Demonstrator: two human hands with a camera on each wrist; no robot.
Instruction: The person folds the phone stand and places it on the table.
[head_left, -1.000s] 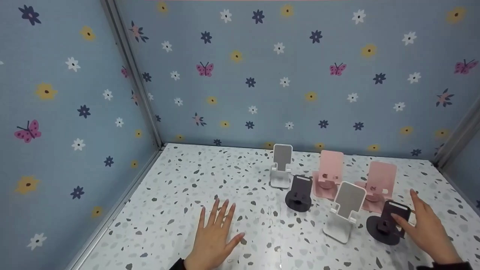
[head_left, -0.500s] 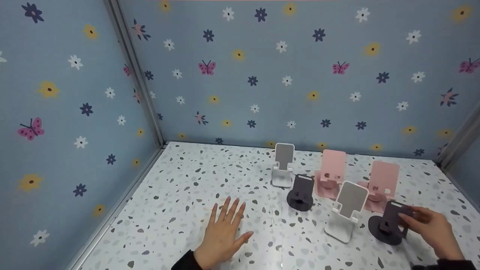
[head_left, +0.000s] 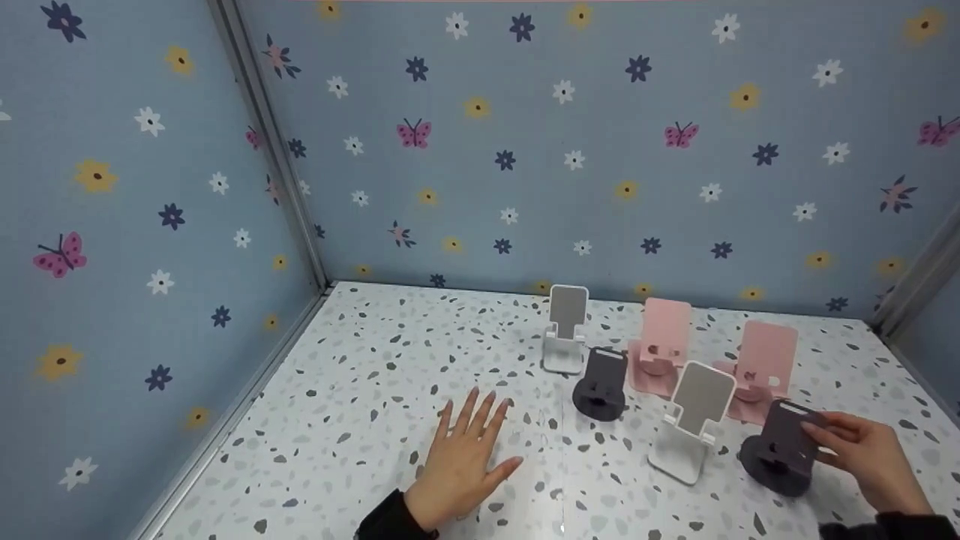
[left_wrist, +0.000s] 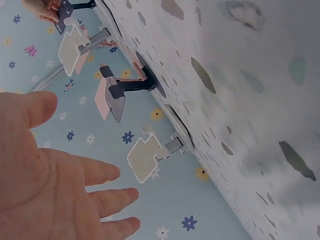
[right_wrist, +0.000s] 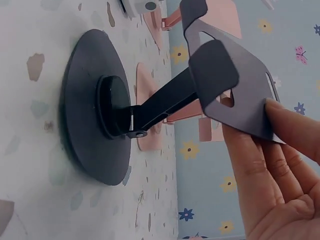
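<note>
My right hand (head_left: 874, 457) pinches the right edge of a dark phone stand (head_left: 787, 439). In the right wrist view its thumb lies on the front of the holder plate (right_wrist: 245, 85), with the fingers behind. The stand's round base (right_wrist: 95, 110) is at the tabletop. My left hand (head_left: 461, 472) is spread flat over the table with straight fingers and holds nothing. Nearest the right hand's stand are a white phone stand (head_left: 701, 401) to its left and a pink phone stand (head_left: 766, 356) behind it.
Another dark phone stand (head_left: 602, 375), a second pink phone stand (head_left: 666, 334) and a second white one (head_left: 568, 311) stand farther back. The speckled white table (head_left: 360, 360) meets a flowered blue wall (head_left: 525, 187) at the back and another at the left.
My right hand has gone from open beside the near dark phone stand to pinching its plate. That stand has turned and shifted slightly. My left hand has slid to the right.
</note>
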